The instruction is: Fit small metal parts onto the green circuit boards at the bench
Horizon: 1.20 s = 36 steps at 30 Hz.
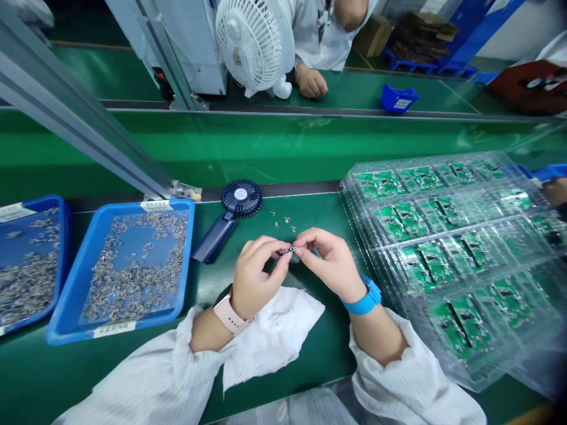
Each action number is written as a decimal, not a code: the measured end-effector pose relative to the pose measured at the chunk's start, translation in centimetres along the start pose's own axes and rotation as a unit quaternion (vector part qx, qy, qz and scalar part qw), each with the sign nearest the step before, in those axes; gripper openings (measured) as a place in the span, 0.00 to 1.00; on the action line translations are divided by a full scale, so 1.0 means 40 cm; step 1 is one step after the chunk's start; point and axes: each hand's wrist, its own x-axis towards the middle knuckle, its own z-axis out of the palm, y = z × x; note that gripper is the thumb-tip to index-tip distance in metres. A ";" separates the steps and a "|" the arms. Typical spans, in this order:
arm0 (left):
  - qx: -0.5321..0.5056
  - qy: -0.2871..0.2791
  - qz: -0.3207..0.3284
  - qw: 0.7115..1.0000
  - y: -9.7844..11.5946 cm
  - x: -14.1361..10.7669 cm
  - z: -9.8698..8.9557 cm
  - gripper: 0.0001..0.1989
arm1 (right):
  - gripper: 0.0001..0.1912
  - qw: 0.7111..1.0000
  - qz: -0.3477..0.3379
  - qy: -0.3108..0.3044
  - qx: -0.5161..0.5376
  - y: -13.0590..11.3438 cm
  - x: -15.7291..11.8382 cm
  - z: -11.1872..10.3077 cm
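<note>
Across a green workbench (270, 378), the person's left hand (261, 274) and right hand (330, 262) meet near the middle, each closed in a pinch on a small metal part (291, 249) held between them at the fingertips. A pink smartwatch band (228, 313) circles the left wrist and a blue wristband (363, 298) the right; white sleeves (133, 378) end partway up both forearms. A crumpled white cloth (274, 330) lies beneath the left wrist. Just above the hands sit a few loose metal parts (283, 221), beside a navy handheld fan (239, 198). To the left stand two blue plastic trays (188, 248) holding scattered small metal parts (133, 277); to the right, stacked transparent blister trays (354, 183) carry green circuit boards (425, 260). Beyond an aluminium frame rail (75, 118) runs a green conveyor belt (283, 147). On the far side, a co-worker's hand (310, 81) rests on a second green bench (354, 88), near a white clip fan (250, 44) and a small blue bin (398, 97); blue pallets (411, 65) stand farther back.
</note>
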 end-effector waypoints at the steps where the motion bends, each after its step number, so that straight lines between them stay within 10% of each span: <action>1: -0.004 -0.001 -0.002 1.000 0.001 0.000 -0.001 0.04 | 0.02 1.000 -0.007 0.001 -0.007 0.000 -0.001 0.001; 36: -0.045 -0.001 -0.024 0.999 0.000 0.010 0.003 0.03 | 0.07 0.953 0.147 -0.049 0.259 0.020 0.008 0.003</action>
